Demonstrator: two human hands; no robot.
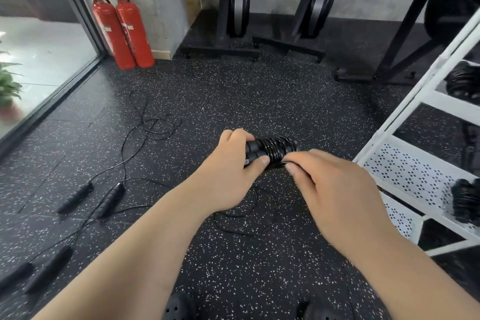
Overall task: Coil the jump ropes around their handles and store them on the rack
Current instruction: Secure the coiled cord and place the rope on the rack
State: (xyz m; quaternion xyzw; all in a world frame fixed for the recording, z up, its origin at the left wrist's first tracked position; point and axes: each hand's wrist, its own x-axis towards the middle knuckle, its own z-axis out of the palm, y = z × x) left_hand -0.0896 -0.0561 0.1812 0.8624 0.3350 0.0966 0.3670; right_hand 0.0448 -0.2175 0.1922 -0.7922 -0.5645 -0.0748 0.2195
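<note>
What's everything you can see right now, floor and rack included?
Held jump rope: 1, black, partly coiled round its handles, centre.
Loose jump ropes: 2, black, floor left.
Coiled bundles: 2, black, rack shelves.
Rack: 1, white, right.
Fire extinguishers: 2, red, far wall, left.
Potted plant: 1, green, beyond the glass, left.
Equipment stands: 2, black, far wall.
Shoes: 2, black, bottom edge.
Left grip: holds the handles.
Right grip: pinches the cord.
</note>
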